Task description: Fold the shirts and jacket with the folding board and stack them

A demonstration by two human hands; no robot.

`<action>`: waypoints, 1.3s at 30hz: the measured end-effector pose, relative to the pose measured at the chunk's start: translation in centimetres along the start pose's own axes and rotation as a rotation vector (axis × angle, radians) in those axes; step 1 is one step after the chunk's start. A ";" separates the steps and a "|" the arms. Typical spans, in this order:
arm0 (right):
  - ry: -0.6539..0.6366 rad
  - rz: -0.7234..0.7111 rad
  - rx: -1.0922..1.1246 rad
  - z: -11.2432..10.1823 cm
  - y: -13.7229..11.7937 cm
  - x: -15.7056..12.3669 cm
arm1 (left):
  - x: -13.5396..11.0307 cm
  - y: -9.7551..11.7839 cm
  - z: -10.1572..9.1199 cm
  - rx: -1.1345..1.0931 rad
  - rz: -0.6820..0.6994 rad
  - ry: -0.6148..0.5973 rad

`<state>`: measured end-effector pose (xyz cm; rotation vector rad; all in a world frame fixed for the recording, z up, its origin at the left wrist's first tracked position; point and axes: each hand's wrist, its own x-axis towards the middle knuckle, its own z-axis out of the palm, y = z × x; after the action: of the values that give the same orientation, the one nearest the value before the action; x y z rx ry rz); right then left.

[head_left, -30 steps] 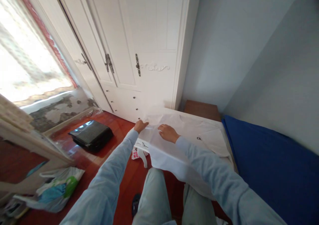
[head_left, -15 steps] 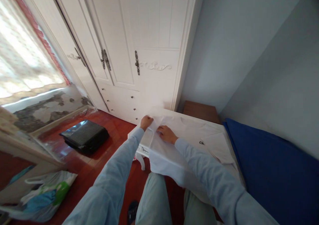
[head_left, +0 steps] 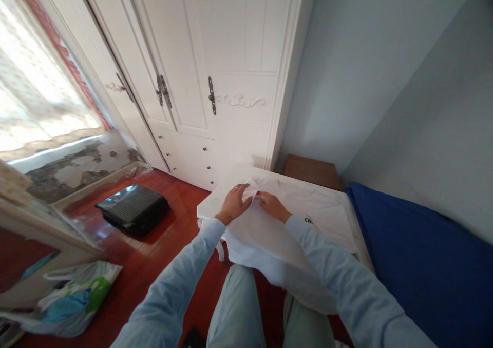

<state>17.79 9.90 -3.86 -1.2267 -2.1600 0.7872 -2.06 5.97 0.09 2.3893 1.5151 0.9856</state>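
Note:
A white shirt (head_left: 262,240) lies spread over a white table (head_left: 215,204), its near side hanging down over the front edge above my knees. Dark lettering shows on its right part, partly covered by my right sleeve. My left hand (head_left: 234,204) has its thumb and fingers closed on a raised bit of the cloth near the table's far left. Right beside it, my right hand (head_left: 270,205) pinches the same gathered fold. The fingertips of both hands nearly meet, and the cloth between them is partly hidden.
Behind the table stands a white wardrobe (head_left: 242,45) with dark handles. A brown wooden box-like piece (head_left: 311,171) is at the wall, and a blue cover (head_left: 416,266) lies to the right. On the red floor are a black case (head_left: 134,212) and a plastic bag (head_left: 73,302).
My left hand has moved right and slightly nearer, from the table's far left to beside my right hand. My right hand has shifted slightly right. The cloth between them is now bunched up.

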 end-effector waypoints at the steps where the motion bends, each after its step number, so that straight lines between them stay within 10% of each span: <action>1: 0.060 0.110 0.073 -0.6 0.3 -0.1 | -0.9 -0.4 0.2 0.003 -0.021 0.022; 6: 0.177 0.503 0.214 -1.0 0.7 1.3 | -4.0 -1.1 1.8 0.066 -0.199 0.014; 13: 0.158 0.620 0.221 -0.2 -1.4 4.4 | -4.3 -1.2 2.3 0.139 -0.334 -0.070; 22: 0.288 0.509 -0.006 -1.9 -1.1 3.0 | -4.6 -0.8 2.1 0.174 -0.303 -0.076; 32: 0.150 0.295 -0.393 -1.7 -2.4 3.0 | -2.4 -0.4 1.2 0.183 -0.344 -0.123; 39: -0.090 0.010 -0.498 0.4 -3.5 7.4 | 0.5 0.3 3.0 0.254 -0.116 -0.344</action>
<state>12.16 14.84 -0.51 -1.4589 -2.5169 0.3145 0.06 6.89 -1.93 2.4352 1.6991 0.3503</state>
